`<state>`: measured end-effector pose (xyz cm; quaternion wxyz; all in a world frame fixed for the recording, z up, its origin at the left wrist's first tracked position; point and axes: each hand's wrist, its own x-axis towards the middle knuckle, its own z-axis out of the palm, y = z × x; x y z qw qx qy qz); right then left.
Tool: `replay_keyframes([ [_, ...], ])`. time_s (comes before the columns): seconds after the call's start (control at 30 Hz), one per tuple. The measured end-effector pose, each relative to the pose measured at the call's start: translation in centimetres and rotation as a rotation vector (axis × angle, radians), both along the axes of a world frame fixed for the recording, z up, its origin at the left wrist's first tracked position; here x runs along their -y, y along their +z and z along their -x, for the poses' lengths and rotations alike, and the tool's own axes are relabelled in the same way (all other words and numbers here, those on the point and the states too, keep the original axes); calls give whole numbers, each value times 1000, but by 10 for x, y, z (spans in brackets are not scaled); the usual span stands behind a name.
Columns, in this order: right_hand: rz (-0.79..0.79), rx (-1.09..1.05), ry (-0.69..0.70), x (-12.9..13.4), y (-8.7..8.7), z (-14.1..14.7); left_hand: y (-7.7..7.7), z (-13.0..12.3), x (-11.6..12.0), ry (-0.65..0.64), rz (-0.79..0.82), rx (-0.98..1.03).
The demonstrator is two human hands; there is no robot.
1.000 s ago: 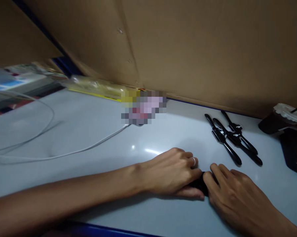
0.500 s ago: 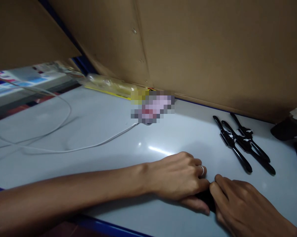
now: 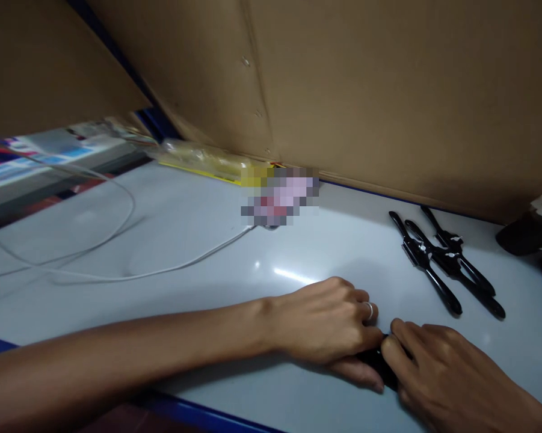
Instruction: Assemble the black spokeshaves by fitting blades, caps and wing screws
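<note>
Fingers curled, my left hand (image 3: 329,322) grips a glossy black tool (image 3: 378,362) low over the near part of the table. My right hand (image 3: 451,367) is closed on the right side of the same tool. Both hands nearly meet and hide most of it, so its full shape cannot be seen; its finish matches the tools lying beyond. Several black spokeshaves lie close together past my right hand, among them a front-left spokeshave (image 3: 417,255) and a longer spokeshave (image 3: 458,273) beside it. A ring sits on a finger of my left hand.
A blurred-out phone-like object (image 3: 284,198) with a white cable (image 3: 184,263) lies at the back of the white table (image 3: 198,300). Beside it is a yellow plastic-wrapped package (image 3: 207,162). A cardboard wall (image 3: 365,90) rises behind. A dark container (image 3: 523,231) stands far right.
Both hands keep their grip with almost no movement. Slightly more of the black tool shows between them. The view has shifted a little.
</note>
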<state>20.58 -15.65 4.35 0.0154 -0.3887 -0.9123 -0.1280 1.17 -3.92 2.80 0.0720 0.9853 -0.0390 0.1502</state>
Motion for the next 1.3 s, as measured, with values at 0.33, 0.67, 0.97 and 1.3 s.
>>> replay_keyframes([
  [0.33, 34, -120, 2, -1, 3, -1, -1, 0, 1, 12, -10, -25],
  [0.67, -107, -311, 17, -1, 13, -2, 1, 0, 3, 77, -22, -33],
  [0.97, -231, -235, 16, 4, 17, 8, 0, 2, 2, 68, -22, -56],
  [1.3, 88, -492, 40, -1, 14, -3, 0, 2, 3, 69, 1, -48],
])
